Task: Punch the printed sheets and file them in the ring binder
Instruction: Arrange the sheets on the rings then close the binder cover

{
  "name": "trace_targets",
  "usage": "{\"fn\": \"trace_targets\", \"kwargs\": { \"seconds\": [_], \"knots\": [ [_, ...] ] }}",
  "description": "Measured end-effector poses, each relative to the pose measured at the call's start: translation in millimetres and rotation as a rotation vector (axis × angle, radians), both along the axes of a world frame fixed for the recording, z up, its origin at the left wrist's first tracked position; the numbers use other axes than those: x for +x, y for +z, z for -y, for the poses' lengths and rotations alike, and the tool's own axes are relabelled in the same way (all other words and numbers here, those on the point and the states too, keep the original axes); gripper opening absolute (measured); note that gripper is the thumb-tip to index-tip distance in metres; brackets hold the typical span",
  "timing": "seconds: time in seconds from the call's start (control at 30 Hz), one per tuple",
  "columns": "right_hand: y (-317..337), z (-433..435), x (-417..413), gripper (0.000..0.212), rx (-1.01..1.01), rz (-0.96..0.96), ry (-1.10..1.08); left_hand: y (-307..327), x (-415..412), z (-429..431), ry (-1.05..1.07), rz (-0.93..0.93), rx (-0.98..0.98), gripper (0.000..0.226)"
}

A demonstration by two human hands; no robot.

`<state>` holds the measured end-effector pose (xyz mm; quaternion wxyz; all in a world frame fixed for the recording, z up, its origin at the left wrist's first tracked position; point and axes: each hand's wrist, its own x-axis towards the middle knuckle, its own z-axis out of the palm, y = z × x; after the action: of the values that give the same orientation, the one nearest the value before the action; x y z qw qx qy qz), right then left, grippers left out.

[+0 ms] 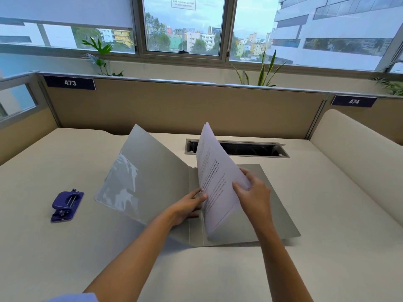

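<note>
A grey ring binder lies open on the desk, its front cover raised at a slant to the left. A stack of printed sheets stands tilted over the binder's spine, its bound edge down. My right hand grips the stack's right edge with fingers on both faces. My left hand rests at the spine, fingertips touching the stack's lower left edge. The rings are hidden behind the sheets. A blue hole punch sits on the desk to the left, apart from both hands.
A cream desk is bounded by beige partition panels at the back and sides. A cable slot with its lid open is sunk in the desk behind the binder. Plants and windows stand beyond the partition.
</note>
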<state>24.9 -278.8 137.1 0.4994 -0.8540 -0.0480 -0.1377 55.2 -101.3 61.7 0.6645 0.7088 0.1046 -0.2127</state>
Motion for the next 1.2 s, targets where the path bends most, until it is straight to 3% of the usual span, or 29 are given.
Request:
{"fn": "trace_targets", "kwargs": {
  "seconds": [0.2, 0.4, 0.57, 0.7, 0.9, 1.07, 1.2],
  "knots": [
    [22, 9, 10, 0.044, -0.158, 0.011, -0.006, -4, 2, -4, -0.063, 0.001, -0.011, 0.073],
    [39, 12, 29, 0.05, -0.249, -0.199, 0.089, -1, 1, -1, -0.065, 0.039, 0.052, 0.065],
    [37, -2, 25, 0.047, -0.309, -0.144, 0.139, 11, 2, -1, -0.005, 0.108, 0.083, 0.058],
    [35, -19, 18, 0.037, -0.178, -0.188, 0.248, 37, -1, 8, 0.024, 0.232, 0.008, 0.057],
    [34, -36, 10, 0.025, 0.284, -0.416, 0.381, 75, 1, 24, 0.123, 0.205, -0.225, 0.064],
    [28, -39, 13, 0.041, 0.379, -0.522, 0.381, 86, 1, 24, 0.115, 0.131, -0.291, 0.054],
    [27, -40, 14, 0.041, 0.423, -0.528, 0.385, 89, 0, 23, 0.182, 0.106, -0.305, 0.049]
  ]
}}
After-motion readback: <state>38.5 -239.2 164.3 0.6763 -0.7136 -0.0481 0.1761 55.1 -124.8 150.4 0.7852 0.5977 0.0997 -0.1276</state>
